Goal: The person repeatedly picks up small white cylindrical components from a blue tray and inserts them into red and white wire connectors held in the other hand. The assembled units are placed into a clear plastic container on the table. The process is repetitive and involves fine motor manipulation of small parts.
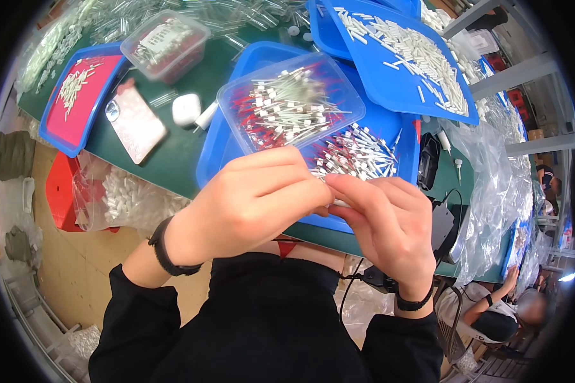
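Note:
My left hand (252,201) and my right hand (390,220) meet fingertip to fingertip over the near side of a blue tray (212,143). Both are closed in a pinch. A small white piece (342,203) shows at the right fingertips, mostly covered by the fingers. Just beyond the hands lies a loose heap of thin red and white sticks with white ends (361,152). A clear plastic tub (236,105) full of similar sticks rests in the same tray, behind my left hand.
Another blue tray (390,96) holds many short white tubes. To the left are a pink-lined tray (102,105), a phone (136,124), a white earbud case (186,110) and a lidless clear tub (166,48). Plastic bags (485,185) line the right side. Another person (492,313) sits at lower right.

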Demonstrator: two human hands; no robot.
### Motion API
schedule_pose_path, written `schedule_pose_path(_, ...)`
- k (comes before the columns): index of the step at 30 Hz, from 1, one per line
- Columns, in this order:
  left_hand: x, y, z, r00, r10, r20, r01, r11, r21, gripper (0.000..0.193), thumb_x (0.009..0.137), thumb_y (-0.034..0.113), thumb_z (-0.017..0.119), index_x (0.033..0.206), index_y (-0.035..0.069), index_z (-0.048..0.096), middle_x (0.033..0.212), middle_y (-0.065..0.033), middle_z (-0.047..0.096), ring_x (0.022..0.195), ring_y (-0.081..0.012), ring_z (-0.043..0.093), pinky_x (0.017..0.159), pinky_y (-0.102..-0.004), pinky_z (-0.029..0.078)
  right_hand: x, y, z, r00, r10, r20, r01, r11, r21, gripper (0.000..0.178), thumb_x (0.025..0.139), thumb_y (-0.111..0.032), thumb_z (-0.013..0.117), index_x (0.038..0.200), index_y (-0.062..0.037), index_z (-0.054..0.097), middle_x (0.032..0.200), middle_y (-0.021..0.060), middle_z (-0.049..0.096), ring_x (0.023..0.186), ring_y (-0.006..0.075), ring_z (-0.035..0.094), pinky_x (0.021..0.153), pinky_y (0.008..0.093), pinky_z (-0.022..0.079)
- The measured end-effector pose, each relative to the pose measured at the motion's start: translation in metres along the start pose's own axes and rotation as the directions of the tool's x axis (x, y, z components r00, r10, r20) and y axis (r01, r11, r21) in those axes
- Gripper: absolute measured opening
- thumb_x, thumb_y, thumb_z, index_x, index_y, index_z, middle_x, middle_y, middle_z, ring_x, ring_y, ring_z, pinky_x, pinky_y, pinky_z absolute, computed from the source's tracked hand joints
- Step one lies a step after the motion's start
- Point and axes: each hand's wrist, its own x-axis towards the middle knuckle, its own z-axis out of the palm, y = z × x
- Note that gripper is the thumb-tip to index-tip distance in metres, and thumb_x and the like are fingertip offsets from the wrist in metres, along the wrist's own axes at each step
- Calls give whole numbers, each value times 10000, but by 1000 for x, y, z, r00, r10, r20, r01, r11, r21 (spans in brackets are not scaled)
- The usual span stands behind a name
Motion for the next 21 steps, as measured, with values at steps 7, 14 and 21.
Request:
schedule_pose_path(7,24,-22,-21,981,-108,164,75,978,196,289,697,104,762,950,13,657,903,-89,647,876,-292,606,750,-372,499,-4,25,-21,920,352,172,-344,936,-75,452,745,-186,773,1154,-126,589,730,33,666,608,227,628,548,336,476)
schedule_pose_path(14,25,-65,-24,819,-434,375,213,837,504,143,758,134,690,857,32,673,848,-113,627,865,-308,605,748,-392,494,52,106,-38,886,427,-178,-439,898,-33,235,788,-189,715,979,-57,676,839,63,699,612,161,585,588,301,469)
schedule_pose_path(21,24,-80,-5,778,-476,410,204,809,551,60,761,91,636,797,43,630,800,-108,623,843,-310,618,723,-399,498,73,186,-6,907,416,62,-394,893,-218,166,765,-160,702,878,-43,734,823,156,701,756,286,676,722,366,529)
